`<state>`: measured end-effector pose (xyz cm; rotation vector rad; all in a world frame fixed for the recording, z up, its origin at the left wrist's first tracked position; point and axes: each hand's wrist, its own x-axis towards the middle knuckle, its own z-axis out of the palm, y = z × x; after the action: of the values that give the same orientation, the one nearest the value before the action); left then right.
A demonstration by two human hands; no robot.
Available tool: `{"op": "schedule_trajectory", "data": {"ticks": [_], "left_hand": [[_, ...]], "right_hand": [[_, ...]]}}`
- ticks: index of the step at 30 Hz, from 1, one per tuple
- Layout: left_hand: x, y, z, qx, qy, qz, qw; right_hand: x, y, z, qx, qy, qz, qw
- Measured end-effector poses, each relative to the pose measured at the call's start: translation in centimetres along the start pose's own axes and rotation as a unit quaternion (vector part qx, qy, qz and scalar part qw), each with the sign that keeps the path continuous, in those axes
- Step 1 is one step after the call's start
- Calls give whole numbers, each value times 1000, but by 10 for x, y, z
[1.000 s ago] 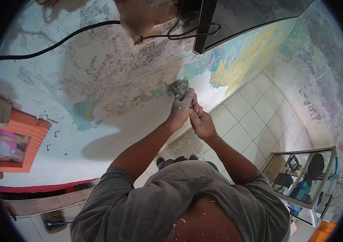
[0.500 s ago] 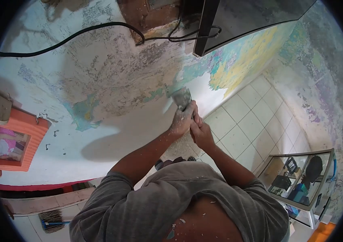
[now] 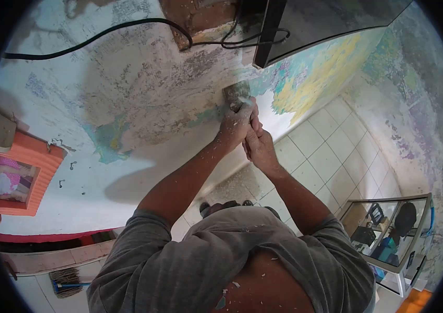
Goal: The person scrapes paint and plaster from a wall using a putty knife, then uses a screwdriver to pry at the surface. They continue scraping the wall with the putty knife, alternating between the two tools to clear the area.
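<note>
A scraper [image 3: 236, 93] with a wide, dusty blade lies against the peeling wall [image 3: 148, 104], at a patch of worn grey and green paint. My left hand [image 3: 234, 125] is wrapped round the scraper close to the blade, with pale flakes on its skin. Just below and to the right, my right hand [image 3: 259, 147] is closed round the lower end of the handle, touching my left hand. The handle is mostly hidden by the fingers.
A black cable [image 3: 96, 37] crosses the upper wall towards a dark-framed panel [image 3: 325, 26]. An orange picture frame [image 3: 41, 172] hangs at left. A glass display case [image 3: 388, 235] stands at lower right on the tiled floor [image 3: 310, 138]. A brush [image 3: 66, 283] lies lower left.
Both hands and the scraper have moved up along the wall, with the arms stretched farther out. The grip looks the same.
</note>
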<state>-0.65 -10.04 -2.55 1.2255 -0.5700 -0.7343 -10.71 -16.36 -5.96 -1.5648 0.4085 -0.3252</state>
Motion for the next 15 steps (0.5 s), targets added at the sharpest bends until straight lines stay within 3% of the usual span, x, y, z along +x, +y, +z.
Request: {"op": "schedule_trajectory", "data": {"ticks": [1,3,5,6,9,12,15], "left_hand": [[2,5,-1,11,-15,11,1000],[-11,-6,4,-2,-18,41,999],[-22,-41,-1,66,16,46,997],[-28,-46,2,-4,-5,-7,1000],[-8,-24,-1,-46,15,4,999],[-1,22,11,-11,14,15,1000],[-12,1,8,-18,3,7,1000]], "right_hand": [[3,-4,2,62,2,-29,998],[-2,30,-6,36,-5,-32,999],[-22,66,-8,-125,2,-170,977],[-33,58,0,31,22,-34,999],[-2,36,-1,-25,13,-71,997],[4,-4,-2,1,9,-58,998],[-16,3,-6,-26,9,-23,999]]}}
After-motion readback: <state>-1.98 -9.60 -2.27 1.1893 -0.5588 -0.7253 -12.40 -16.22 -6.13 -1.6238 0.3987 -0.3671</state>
